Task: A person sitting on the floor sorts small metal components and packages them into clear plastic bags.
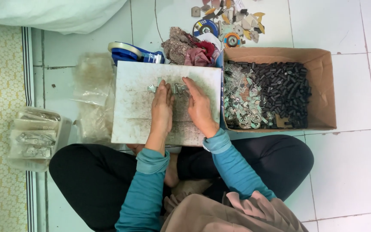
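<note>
A worn white board [129,111] lies across my lap. Both hands rest flat on it, palms down. My left hand [162,108] touches small grey metal parts [152,88] near the board's far edge. My right hand [199,107] lies beside it, fingertips on more small metal parts [178,89]. Neither hand closes around anything; the fingers lie extended and close together. Both arms wear teal sleeves.
A cardboard box [323,86] at the right holds black cylinders [284,92] and grey metal pieces [237,107]. A blue tape dispenser [129,52], crumpled cloth [190,47] and scraps lie beyond the board. Clear plastic bags [91,90] and packed bags [35,137] sit at the left.
</note>
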